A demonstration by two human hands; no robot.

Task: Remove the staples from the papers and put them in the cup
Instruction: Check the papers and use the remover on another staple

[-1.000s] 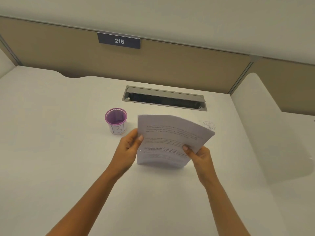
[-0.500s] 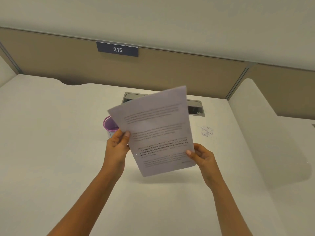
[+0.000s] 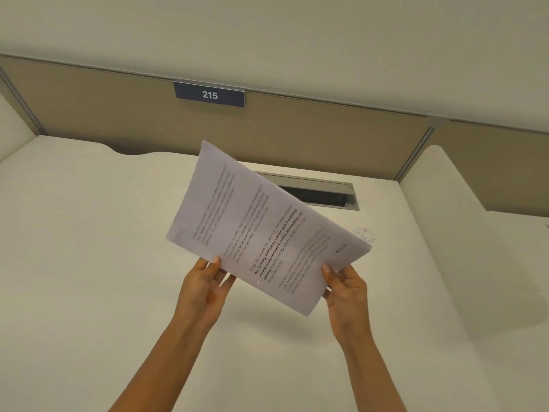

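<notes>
A set of printed white papers (image 3: 261, 230) is held up above the white desk (image 3: 89, 263), turned so the text lines run diagonally. My left hand (image 3: 208, 285) pinches the lower left edge, thumb on the front. My right hand (image 3: 346, 288) pinches the lower right edge the same way. The purple-rimmed cup is hidden behind the sheets. I cannot make out a staple on the papers.
A grey cable slot (image 3: 323, 193) is set into the desk behind the papers. A speckled mark (image 3: 364, 233) lies on the desk at the papers' right corner. A tan partition with a "215" sign (image 3: 209, 94) closes the back; a side desk (image 3: 475, 248) stands to the right.
Both hands have lifted the papers off the desk and rotated them clockwise. The sheets now cover the cup, which was visible to the left a second ago.
</notes>
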